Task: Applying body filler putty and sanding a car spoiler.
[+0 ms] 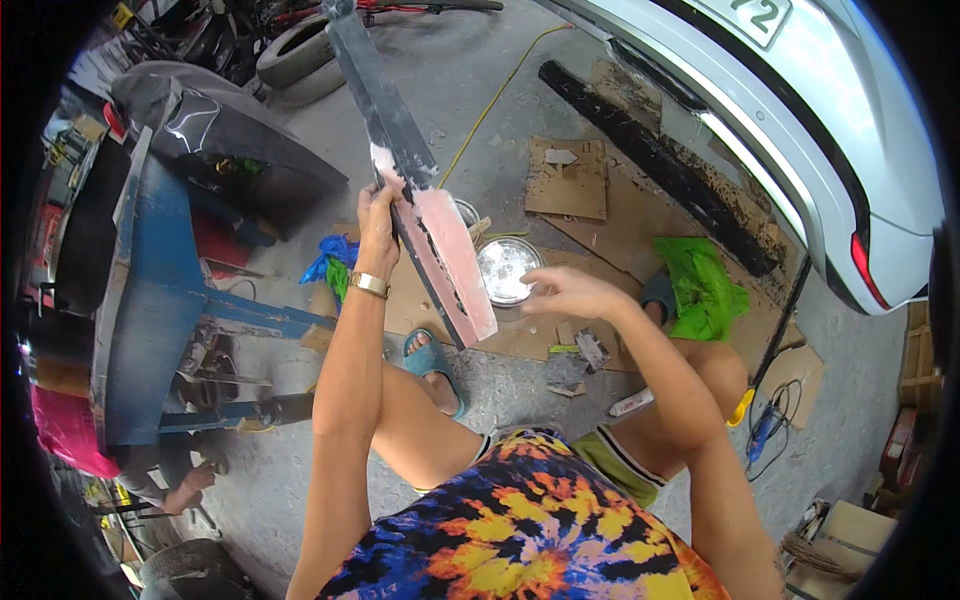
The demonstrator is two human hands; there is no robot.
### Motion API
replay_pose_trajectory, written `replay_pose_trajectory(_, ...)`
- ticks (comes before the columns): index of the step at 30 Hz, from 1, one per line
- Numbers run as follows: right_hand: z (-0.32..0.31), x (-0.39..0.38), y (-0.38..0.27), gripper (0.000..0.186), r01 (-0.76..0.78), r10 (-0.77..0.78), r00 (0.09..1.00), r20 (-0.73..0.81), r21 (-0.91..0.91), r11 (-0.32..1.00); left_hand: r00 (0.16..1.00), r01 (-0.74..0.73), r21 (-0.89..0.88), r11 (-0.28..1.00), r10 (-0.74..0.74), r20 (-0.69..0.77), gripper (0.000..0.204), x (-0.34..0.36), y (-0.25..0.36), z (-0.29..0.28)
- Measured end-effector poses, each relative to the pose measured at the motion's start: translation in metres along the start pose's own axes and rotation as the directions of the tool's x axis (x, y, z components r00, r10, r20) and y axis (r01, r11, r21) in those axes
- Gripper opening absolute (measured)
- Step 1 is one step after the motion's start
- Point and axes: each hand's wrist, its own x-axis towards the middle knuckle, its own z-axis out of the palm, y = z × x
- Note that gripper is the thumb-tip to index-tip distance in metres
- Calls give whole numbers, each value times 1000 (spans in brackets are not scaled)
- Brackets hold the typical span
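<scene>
My left hand (378, 225) is wrapped around the edge of a long, narrow car trim panel (450, 245). The panel hangs tilted over the floor; its far half is dark grey, and its near half is coated in pink filler with a long dark slot. To the right of the near end, my right hand (575, 293) hovers apart from the panel, fingers stretched loosely and nothing visible in them. Just beyond those fingertips is a round silver tin (508, 268), partly covered by the panel's edge.
Flattened cardboard (567, 180) lies ahead, with a long black bumper strip (660, 165) beside a white car (840, 130). A green plastic bag (700, 290) and a white tube (631, 403) sit near my right leg. At left stands a blue metal frame (160, 270); another person's hand (190, 487) shows below it.
</scene>
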Motion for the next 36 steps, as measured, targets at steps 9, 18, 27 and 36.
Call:
replay_pose_trajectory(9, -44, -96, 5, 40, 90, -29, 945, -327, 172, 981, 882, 449, 133, 884, -462, 96, 18, -1, -57, -19)
replay_pose_trajectory(18, -60, -140, 22, 44, -66, 52, 890, -452, -15, 998, 782, 356, 401, 844, -504, 367, 2, 0, -130, 52)
replay_pose_trajectory(27, -53, -161, 37, 43, -290, -31, 831, -555, -480, 828, 747, 82, 693, 716, -504, 433, 51, 22, -176, 102)
replay_pose_trajectory(36, -50, -151, 38, 35, -332, 6, 833, -553, -492, 804, 579, -512, 704, 493, -407, 706, 44, 59, -226, 107)
